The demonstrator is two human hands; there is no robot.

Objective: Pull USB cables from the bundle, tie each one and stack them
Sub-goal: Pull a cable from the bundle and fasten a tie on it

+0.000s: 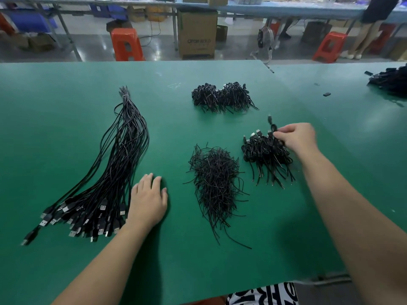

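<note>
Right hand (296, 137) pinches a tied cable (274, 128) over centre-right stack (266, 155); left hand (148, 199) flat, empty. We judge cables light, floppy; grip near plug.

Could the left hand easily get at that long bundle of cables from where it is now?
Probably yes. The left hand lies flat on the green table, right beside the plug ends of the long cable bundle, with nothing between them. The right hand is busy at the tied stack.
</note>
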